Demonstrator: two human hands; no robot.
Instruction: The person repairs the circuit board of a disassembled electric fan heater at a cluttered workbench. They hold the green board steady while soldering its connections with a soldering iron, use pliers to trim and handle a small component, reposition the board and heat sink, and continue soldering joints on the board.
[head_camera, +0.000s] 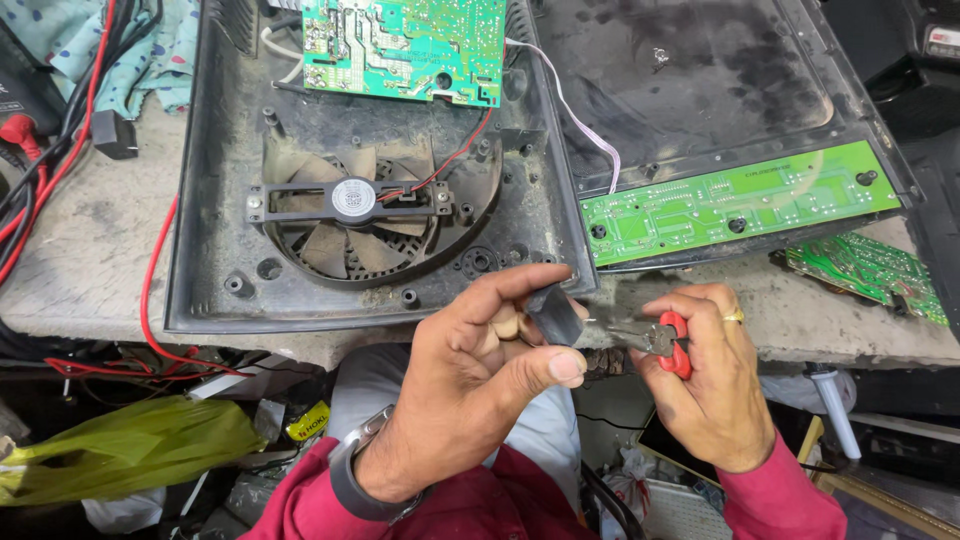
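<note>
My left hand (470, 370) pinches a small dark grey flat piece (553, 312) between thumb and fingers, just below the front edge of an opened black plastic housing (215, 200). My right hand (712, 375) grips red-handled pliers (662, 338), whose metal tips point left and reach the dark piece. Inside the housing sits a dusty black fan (353, 215) with red and black wires. A green circuit board (405, 45) lies at the housing's far end.
A second black cover (700, 70) with a long green board (735, 203) lies at right, joined by a white ribbon cable (575, 115). Another green board (865, 270) rests at the bench's right edge. Red cables (60, 150) trail at left; a yellow-green bag (120, 445) hangs below.
</note>
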